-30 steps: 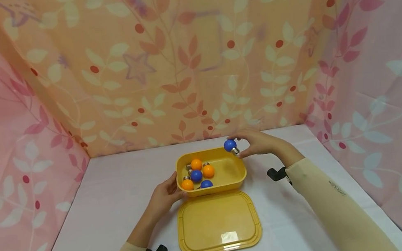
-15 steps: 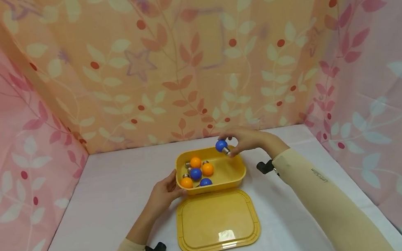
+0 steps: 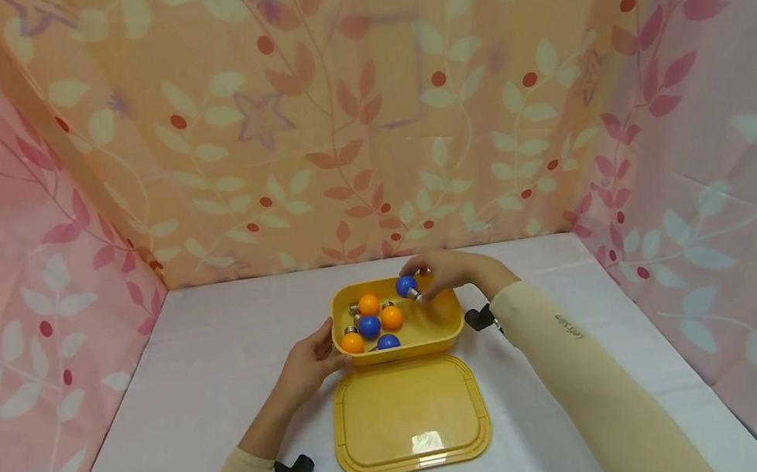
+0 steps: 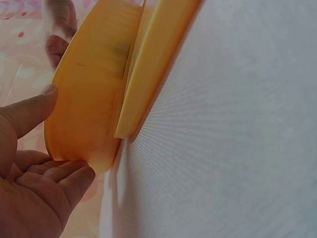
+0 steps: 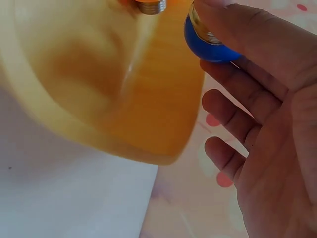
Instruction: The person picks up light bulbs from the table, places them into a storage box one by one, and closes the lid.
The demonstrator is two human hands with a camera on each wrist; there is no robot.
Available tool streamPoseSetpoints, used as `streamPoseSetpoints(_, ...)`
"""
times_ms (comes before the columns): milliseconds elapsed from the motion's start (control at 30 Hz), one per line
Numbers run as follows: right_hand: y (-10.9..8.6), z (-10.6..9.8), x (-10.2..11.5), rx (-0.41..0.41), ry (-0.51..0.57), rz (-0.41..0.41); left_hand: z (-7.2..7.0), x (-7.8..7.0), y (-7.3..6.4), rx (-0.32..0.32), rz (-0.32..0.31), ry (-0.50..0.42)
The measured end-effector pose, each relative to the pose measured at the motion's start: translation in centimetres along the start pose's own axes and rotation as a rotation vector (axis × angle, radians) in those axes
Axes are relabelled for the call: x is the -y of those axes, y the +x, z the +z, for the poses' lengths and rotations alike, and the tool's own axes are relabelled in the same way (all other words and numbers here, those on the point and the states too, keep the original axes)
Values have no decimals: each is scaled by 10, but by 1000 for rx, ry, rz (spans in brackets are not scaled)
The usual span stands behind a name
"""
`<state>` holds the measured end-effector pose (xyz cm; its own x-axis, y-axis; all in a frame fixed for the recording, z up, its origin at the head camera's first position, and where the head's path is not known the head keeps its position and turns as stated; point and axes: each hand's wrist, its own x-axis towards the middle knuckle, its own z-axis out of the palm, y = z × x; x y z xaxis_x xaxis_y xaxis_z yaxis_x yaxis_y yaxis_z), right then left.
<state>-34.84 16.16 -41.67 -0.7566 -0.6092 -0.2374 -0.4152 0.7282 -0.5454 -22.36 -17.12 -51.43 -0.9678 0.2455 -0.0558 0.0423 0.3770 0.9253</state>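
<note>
A yellow plastic box (image 3: 441,344) stands on the table with orange bulbs (image 3: 392,317) and blue bulbs (image 3: 369,327) gathered at its left end, all with metal screw bases. My left hand (image 3: 305,365) holds the box's front left corner, thumb toward the front and fingers along the left end. Over the box's right half, my right hand (image 3: 449,271) pinches another blue bulb (image 3: 406,286), its metal base slanting down to the right. In the right wrist view, the thumb covers part of that blue bulb (image 5: 210,49), while the other fingers are loosely bent.
The matching yellow lid (image 3: 409,419) lies flat on the white tablecloth (image 3: 235,330), close in front of the box. A patterned orange curtain (image 3: 341,154) closes off the back, and pink patterned sheets (image 3: 43,305) flank the table.
My right hand has carried the blue bulb leftward from the box's right back rim, then down over its inside. My left hand and the box keep their places.
</note>
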Motion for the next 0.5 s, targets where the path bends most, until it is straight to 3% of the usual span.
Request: streamPoseSetpoints(500, 12, 18, -6, 6, -82, 4, 0, -1, -1, -4, 4, -2)
